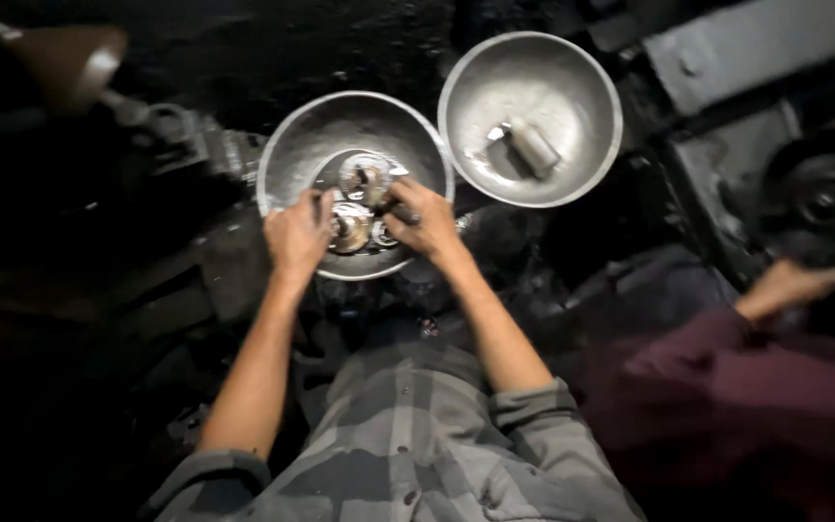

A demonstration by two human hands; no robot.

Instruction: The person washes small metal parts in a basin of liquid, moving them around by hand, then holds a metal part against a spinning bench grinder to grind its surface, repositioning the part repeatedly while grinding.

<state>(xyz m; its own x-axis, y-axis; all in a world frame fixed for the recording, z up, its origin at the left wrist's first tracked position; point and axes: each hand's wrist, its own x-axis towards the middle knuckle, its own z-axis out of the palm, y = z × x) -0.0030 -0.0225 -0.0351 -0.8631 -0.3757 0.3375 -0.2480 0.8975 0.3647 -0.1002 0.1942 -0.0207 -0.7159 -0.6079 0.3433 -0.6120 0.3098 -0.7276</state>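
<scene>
Both hands, left hand [298, 235] and right hand [423, 218], are curling fingers onto round metal gear parts [359, 203] (grip unclear) inside a shallow grey steel bowl [287, 159].

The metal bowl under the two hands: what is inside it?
The metal bowl holds several round metal parts, apparently gears or bearings. The left hand and right hand cover some of them, so their number is unclear.
</scene>
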